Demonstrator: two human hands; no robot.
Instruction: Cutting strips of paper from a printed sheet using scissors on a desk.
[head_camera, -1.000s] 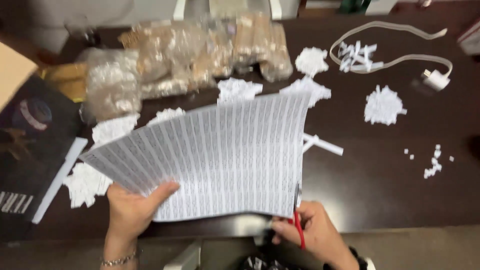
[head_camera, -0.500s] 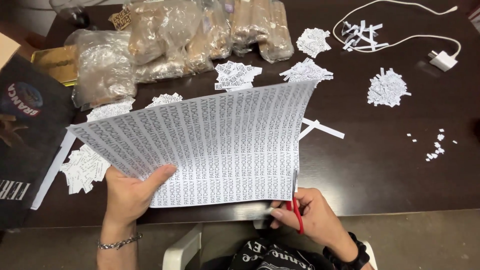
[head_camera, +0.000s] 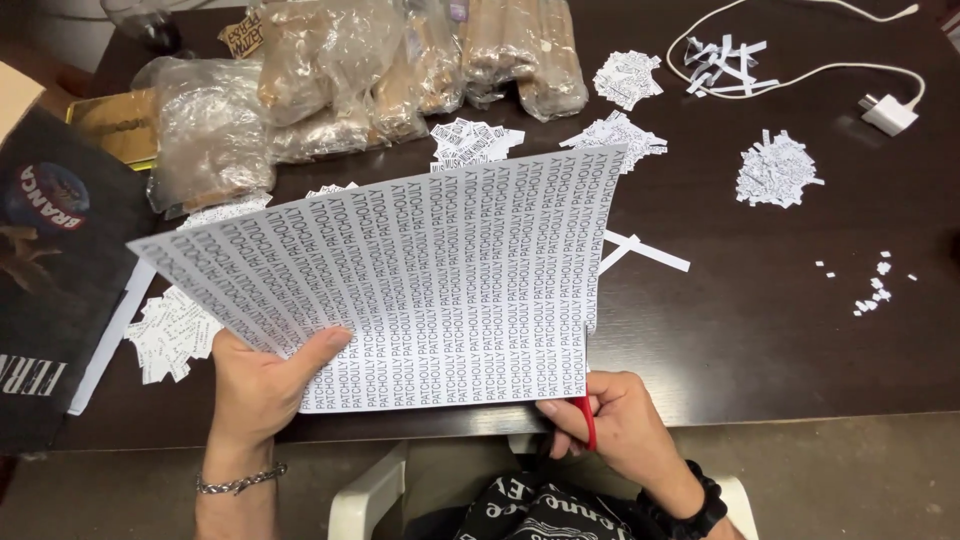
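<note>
Hands (head_camera: 262, 385) hold printed sheet (head_camera: 400, 280) lengthwise left-right.

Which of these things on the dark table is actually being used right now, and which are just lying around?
In use:
- white printed paper sheet, held by the left hand
- red-handled scissors, in the right hand at the sheet's bottom right corner
- piles of cut white paper slips

Lying about:
- clear plastic bags of brown goods
- white charger and cable
- dark printed box
</note>
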